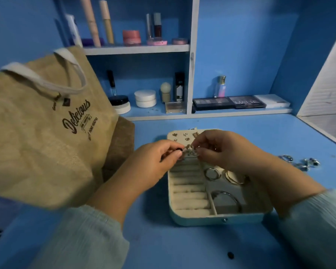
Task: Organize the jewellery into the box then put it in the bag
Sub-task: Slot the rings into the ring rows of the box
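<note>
Both hands' grip: pinching earring (190, 150) | over jewellery box (188, 214)

Rough burlap bag (43, 121); shiny metal hoops (212, 174).

**A home dressing corner, painted blue**

This looks like a vanity desk in a bedroom. Beyond the fingers (184, 150) stands a white-edged shelf unit (192, 55) against a blue wall, its upper shelf lined with makeup tubes (107, 22) and small pink pots (131, 37). Lower down sit powder jars (145, 98), and to the right of them eyeshadow palettes (229, 102) and a small perfume bottle (221, 86). The blue desktop (182, 245) spreads beneath the fingers.
</note>
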